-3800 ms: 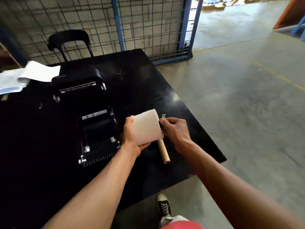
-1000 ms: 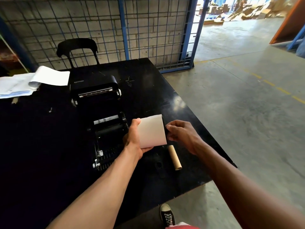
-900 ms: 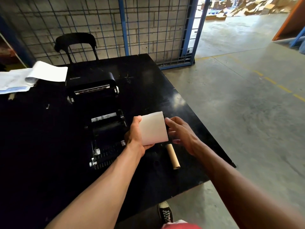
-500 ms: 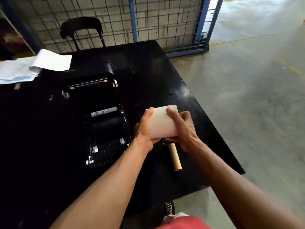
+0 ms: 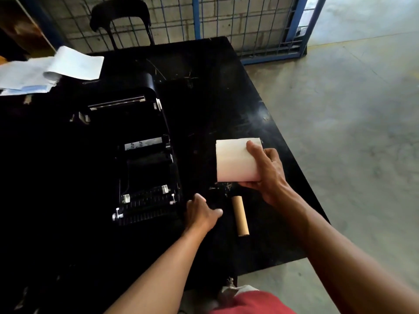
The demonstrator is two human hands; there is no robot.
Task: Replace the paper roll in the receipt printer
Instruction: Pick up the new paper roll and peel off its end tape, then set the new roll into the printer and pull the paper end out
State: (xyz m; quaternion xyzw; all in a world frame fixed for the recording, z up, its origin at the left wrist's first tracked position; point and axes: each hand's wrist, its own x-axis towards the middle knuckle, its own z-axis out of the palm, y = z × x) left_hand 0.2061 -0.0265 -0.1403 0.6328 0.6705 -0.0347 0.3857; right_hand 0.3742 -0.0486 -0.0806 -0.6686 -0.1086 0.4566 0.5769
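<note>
The black receipt printer (image 5: pixel 145 177) lies on the black table (image 5: pixel 226 91) with its lid (image 5: pixel 122 96) swung back and its paper bay showing. My right hand (image 5: pixel 267 171) grips a white paper roll (image 5: pixel 233 160) just right of the printer, above the table. My left hand (image 5: pixel 201 213) rests by the printer's front right corner, fingers loosely curled, holding nothing. A bare brown cardboard core (image 5: pixel 240 215) lies on the table between my hands.
White papers (image 5: pixel 52 69) lie at the table's far left. A black chair (image 5: pixel 120 17) stands behind the table against a wire fence (image 5: pixel 226 14). The table's right edge drops to the concrete floor (image 5: pixel 351 132). My red shorts and a shoe show below.
My left hand let go of the paper roll and dropped to the printer's front right corner. My right hand took the roll over alone.
</note>
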